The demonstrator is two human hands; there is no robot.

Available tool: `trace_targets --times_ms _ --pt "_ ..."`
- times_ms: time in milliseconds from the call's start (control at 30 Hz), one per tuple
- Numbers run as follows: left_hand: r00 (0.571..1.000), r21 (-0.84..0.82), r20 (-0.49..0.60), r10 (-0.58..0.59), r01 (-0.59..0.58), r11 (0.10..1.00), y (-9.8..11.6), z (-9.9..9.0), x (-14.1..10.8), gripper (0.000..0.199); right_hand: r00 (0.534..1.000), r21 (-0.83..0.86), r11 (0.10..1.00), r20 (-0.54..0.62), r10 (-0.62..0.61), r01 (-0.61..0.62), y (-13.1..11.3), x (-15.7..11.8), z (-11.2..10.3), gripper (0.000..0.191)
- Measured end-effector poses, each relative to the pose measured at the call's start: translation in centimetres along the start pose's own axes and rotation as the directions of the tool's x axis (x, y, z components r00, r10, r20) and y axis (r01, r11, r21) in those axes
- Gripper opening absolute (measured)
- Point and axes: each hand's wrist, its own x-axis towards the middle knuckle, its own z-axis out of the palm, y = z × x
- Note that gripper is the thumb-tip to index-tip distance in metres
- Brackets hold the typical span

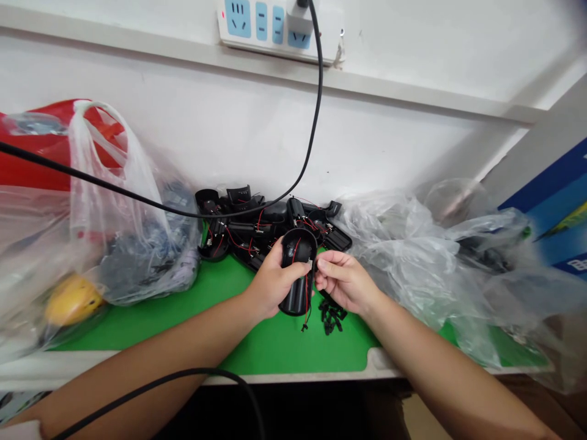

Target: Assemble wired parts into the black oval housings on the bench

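My left hand [269, 282] is closed around a black plastic housing [293, 300] with a rounded, hollow upper end. Its thumb presses beside a small silvery piece [310, 263] at the housing's right edge. A thin red wire [307, 293] runs down the housing, and a small black plug [304, 328] dangles below. At that same right edge, the thumb and forefinger of my right hand [347, 282] are pinched together; what is between them is too small to make out. Several little black parts [332, 316] lie on the green mat [220, 330] under my right hand.
Behind my hands lies a heap of black housings with red wires [247, 229]. Filled plastic bags [151, 244] stand at the left, and crumpled clear bags [413, 256] at the right. A black cable [318, 79] hangs from the wall power strip [275, 24] across the view.
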Motion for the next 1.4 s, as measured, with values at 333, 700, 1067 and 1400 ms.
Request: trace_targets --times_ms 333,700,1067,1400 --pt "1.000 -0.017 0.022 -0.003 0.004 1.000 0.0 0.1 0.0 0.060 0.998 -0.089 0.995 -0.029 -0.058 0.055 0.2 -0.1 -0.1 0.029" --pt "1.000 0.042 -0.006 0.018 -0.018 0.999 -0.3 0.2 0.5 0.045 0.986 -0.253 0.960 -0.073 -0.147 0.124 0.3 0.0 0.7 0.034" --pt "0.935 0.274 -0.121 0.333 -0.291 0.917 0.1 -0.2 0.9 0.050 0.831 -0.852 0.273 0.282 -0.479 0.446 0.9 -1.2 2.4 0.024" --pt "0.947 0.356 -0.088 0.308 -0.259 0.898 -0.2 -0.1 1.0 0.045 0.811 -0.897 0.140 0.300 -0.503 0.419 1.5 -1.6 2.3 0.019"
